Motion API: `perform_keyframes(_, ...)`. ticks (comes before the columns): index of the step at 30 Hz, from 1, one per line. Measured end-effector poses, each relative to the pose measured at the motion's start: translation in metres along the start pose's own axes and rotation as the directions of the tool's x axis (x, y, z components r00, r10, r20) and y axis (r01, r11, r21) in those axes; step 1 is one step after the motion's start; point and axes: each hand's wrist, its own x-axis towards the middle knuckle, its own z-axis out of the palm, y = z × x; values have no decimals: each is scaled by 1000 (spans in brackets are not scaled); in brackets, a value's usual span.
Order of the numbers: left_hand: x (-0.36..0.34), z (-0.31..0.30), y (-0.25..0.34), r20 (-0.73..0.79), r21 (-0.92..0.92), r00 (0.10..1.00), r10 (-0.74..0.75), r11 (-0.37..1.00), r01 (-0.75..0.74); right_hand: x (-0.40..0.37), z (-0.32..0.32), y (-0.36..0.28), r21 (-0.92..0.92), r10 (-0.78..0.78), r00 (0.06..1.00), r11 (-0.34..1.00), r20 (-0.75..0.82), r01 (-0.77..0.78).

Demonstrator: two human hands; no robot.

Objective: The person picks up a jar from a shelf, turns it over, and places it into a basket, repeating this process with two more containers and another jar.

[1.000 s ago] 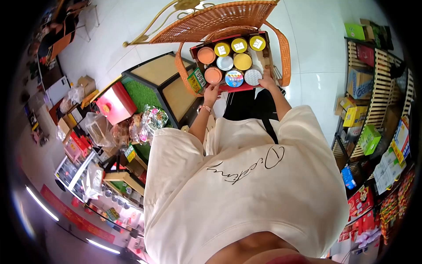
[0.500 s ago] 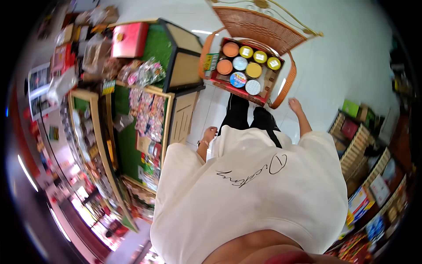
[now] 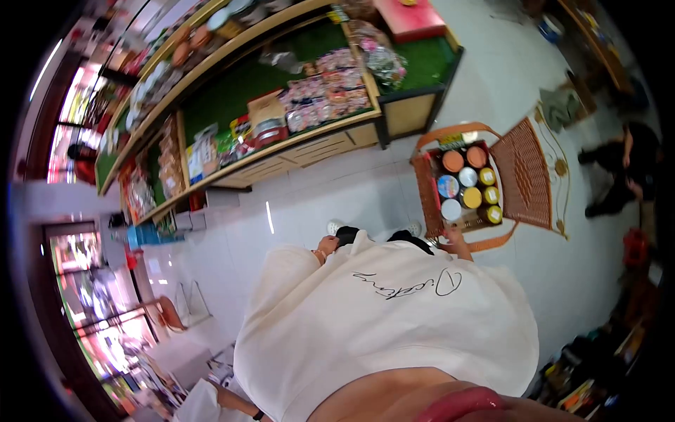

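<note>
My left hand [image 3: 327, 245] hangs beside my left thigh, a bracelet at its wrist. Its fingers are loosely curled with nothing in them. Lower right of the chair's seat, my right hand [image 3: 455, 238] has its fingers curled and no object shows in it. In view it overlaps the near corner of an open box [image 3: 434, 219]; whether it touches cannot be told. That box rests on a wicker chair [image 3: 522, 165] and holds several round containers, among them an orange-lidded one [image 3: 452, 161], a yellow-lidded one [image 3: 472, 197] and a blue-lidded one [image 3: 448, 186].
A long wooden display counter [image 3: 302, 160] with packaged goods runs along the left and front. A red box [image 3: 410, 17] sits at its far end. A person in dark clothes [image 3: 626, 165] is at the right. Tiled floor [image 3: 302, 204] lies ahead of my feet.
My body and view have turned left, so the chair and box now appear farther right. My right hand has come near the box's corner in view. The counter now spans the front.
</note>
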Motion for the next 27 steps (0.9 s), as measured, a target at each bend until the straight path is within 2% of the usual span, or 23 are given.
perform_keyframes(1,-2,1,-10,-14,-11,1000,5,1000,-5,22,-36,-28,268,239,969,932,58,-246)
perform_keyframes(2,-3,-2,-20,-29,-22,1000,11,1000,-12,46,-72,-56,504,463,879,736,112,-452)
perform_keyframes(4,-4,-7,-41,-62,-50,998,26,998,-29,48,-162,-166,459,499,860,744,104,-487)
perform_keyframes(5,-6,-12,-54,-80,-76,997,24,997,-30,58,-178,-201,451,530,846,743,57,-495)
perform_keyframes(6,-8,-19,-67,-99,-98,995,23,995,-33,73,-185,-222,532,422,901,742,100,-407)
perform_keyframes(8,-16,-34,-93,-142,-149,990,14,988,-35,137,-152,-201,522,227,963,809,143,-268)
perform_keyframes(12,-9,-69,-145,-254,-261,967,-3,963,-66,151,-128,-329,478,299,919,787,257,-390)
perform_keyframes(14,-5,-86,-173,-301,-335,953,-37,940,-69,135,-110,-396,387,381,840,760,386,-522)
perform_keyframes(15,-5,-99,-186,-327,-376,943,-66,924,-65,135,-96,-430,315,370,824,793,429,-521)
perform_keyframes(17,-17,-125,-206,-336,-492,928,-161,870,-27,132,-56,-485,148,365,766,849,528,-507)
perform_keyframes(20,-42,-158,-238,-459,-493,846,-271,870,12,138,14,-549,27,289,785,932,548,-362)
perform_keyframes(21,-40,-165,-262,-423,-593,870,-255,803,-52,138,29,-571,-16,246,788,958,564,-287)
perform_keyframes(24,-42,-180,-310,-420,-737,835,-356,670,-86,156,67,-642,-82,89,796,995,598,-50)
perform_keyframes(25,-54,-190,-309,-458,-734,792,-403,675,-81,171,80,-653,-81,28,798,996,602,26)
perform_keyframes(26,-48,-199,-329,-318,-757,864,-391,653,17,191,94,-660,-49,-20,791,997,611,63)
perform_keyframes(27,-49,-202,-339,-337,-762,868,-365,647,-24,206,105,-667,-20,-63,782,995,620,96)
